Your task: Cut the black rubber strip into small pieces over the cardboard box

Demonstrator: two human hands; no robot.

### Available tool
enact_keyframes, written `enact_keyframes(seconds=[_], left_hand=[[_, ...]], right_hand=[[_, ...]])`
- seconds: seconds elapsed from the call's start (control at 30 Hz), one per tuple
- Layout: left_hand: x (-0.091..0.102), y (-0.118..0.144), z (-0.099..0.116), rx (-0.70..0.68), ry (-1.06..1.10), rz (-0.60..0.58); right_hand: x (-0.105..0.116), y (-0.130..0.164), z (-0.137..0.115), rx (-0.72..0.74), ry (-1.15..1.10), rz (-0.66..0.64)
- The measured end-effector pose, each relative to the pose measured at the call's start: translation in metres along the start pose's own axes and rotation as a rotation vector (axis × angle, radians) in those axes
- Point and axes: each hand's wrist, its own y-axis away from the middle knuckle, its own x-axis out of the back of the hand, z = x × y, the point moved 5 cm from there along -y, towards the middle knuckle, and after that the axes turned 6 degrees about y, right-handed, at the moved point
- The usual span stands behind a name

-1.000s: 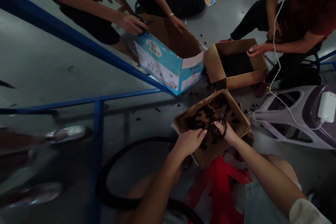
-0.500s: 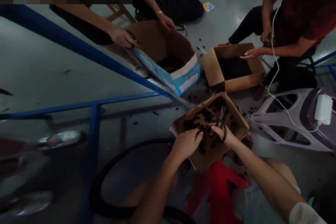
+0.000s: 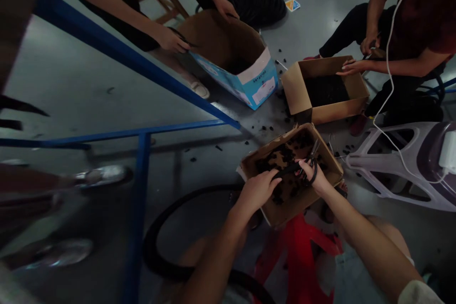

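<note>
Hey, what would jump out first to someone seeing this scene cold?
Two bare hands meet over an open brown cardboard box of small black pieces at lower centre: the right hand holds black-handled scissors, the left hand a black strip. A bright blue metal rail slashes across the left.
</note>
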Motion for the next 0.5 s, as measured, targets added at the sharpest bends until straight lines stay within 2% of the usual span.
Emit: enact_keyframes(seconds=[0.2, 0.4, 0.5], left_hand=[[0.014, 0.0, -0.007, 0.094, 0.051, 0.203], [0.021, -0.002, -0.011, -0.079, 0.197, 0.408], [0.029, 0.001, -0.014, -0.092, 0.267, 0.471]], right_hand=[[-0.001, 0.003, 0.003, -0.062, 0.124, -0.001], [-0.001, 0.006, 0.012, -0.152, 0.231, -0.075], [0.005, 0.002, 0.015, -0.097, 0.239, 0.009]])
